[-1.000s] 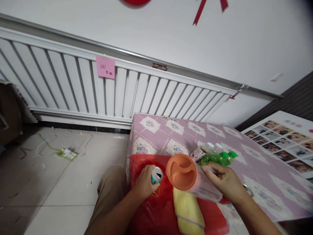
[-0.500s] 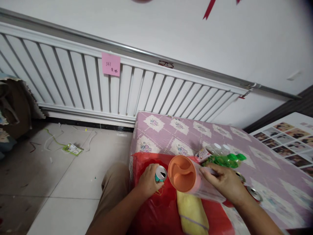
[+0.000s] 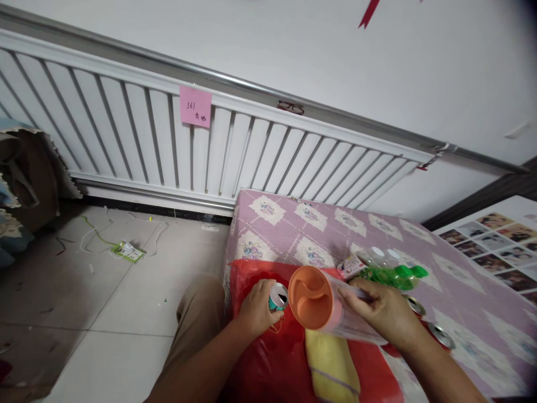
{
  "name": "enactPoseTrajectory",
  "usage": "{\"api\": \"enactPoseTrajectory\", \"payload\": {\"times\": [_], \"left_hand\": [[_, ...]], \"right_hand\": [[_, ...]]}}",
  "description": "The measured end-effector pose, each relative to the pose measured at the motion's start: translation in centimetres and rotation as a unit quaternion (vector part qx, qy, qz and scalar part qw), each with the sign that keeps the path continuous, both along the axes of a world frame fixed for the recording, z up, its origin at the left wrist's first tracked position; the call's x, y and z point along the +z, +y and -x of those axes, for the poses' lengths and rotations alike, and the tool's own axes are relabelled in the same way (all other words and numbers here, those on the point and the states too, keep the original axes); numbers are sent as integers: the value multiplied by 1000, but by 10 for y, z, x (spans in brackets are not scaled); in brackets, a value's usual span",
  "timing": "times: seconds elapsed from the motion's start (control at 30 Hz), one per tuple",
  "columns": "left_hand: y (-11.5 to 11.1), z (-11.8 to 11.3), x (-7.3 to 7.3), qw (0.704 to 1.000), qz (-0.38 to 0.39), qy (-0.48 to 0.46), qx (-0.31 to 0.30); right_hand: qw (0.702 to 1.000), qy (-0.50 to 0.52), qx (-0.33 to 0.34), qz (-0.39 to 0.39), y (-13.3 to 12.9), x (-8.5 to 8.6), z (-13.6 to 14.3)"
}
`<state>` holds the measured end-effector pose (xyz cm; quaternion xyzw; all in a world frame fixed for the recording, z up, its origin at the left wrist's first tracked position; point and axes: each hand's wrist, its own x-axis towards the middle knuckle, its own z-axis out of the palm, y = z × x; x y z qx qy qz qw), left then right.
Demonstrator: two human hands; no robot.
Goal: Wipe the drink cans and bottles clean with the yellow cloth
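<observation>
My left hand (image 3: 259, 309) is wrapped round an opened drink can (image 3: 278, 297), teal with a silver top, over the red plastic sheet (image 3: 268, 366). In my right hand (image 3: 386, 313) is a clear plastic pitcher (image 3: 350, 322) with an orange lid (image 3: 311, 298). The pitcher is tilted, its lid facing me and close beside the can. My fingers close round its handle, which they partly hide. Below the pitcher lies a folded yellow cloth (image 3: 333, 364) with a pale purple stripe.
Several clear green-capped bottles (image 3: 392, 275) and a small pink-and-white box (image 3: 351, 266) lie behind my right hand. Red cans (image 3: 438, 336) are right of my wrist. The patterned bed (image 3: 289, 235) meets a white radiator (image 3: 260, 151); a power strip (image 3: 128, 251) lies on the floor.
The view has shifted slightly, so the whole scene sits a little to the right. Both hands keep their holds on the can and the pitcher, with hardly any other movement.
</observation>
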<state>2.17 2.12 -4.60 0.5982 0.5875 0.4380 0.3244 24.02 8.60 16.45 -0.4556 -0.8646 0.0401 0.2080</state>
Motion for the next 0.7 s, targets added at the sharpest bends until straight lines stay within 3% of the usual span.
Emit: {"api": "enactPoseTrajectory", "payload": {"times": [0.7], "left_hand": [[-1, 1, 7, 1000, -5, -1, -6]], "right_hand": [[997, -63, 30, 18, 1, 0, 9]]}}
